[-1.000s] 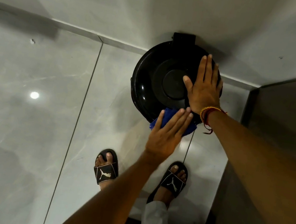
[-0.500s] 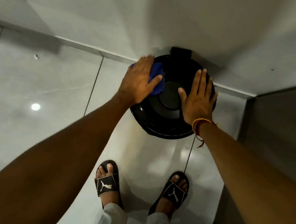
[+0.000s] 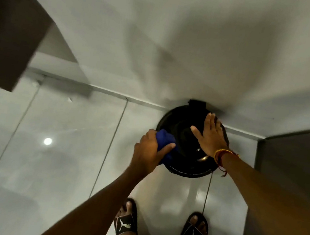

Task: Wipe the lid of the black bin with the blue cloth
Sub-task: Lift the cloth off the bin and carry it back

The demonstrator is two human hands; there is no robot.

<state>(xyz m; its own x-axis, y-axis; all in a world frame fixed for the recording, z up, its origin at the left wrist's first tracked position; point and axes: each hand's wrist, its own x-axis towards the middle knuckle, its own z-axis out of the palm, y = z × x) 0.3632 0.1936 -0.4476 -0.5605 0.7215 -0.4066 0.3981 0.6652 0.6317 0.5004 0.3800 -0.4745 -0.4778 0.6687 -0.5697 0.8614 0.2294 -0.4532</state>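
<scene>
Head view: left hand (image 3: 148,152) grips the bunched blue cloth (image 3: 165,139), pressing it on the left rim of the round glossy black bin lid (image 3: 181,161) to wipe it. Right hand (image 3: 210,137) lies flat and open, holding nothing, likely steadying the lid by the wall.

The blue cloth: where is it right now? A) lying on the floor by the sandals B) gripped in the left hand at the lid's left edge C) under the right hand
B: the left hand clutches the blue cloth against the left rim of the black lid.
</scene>
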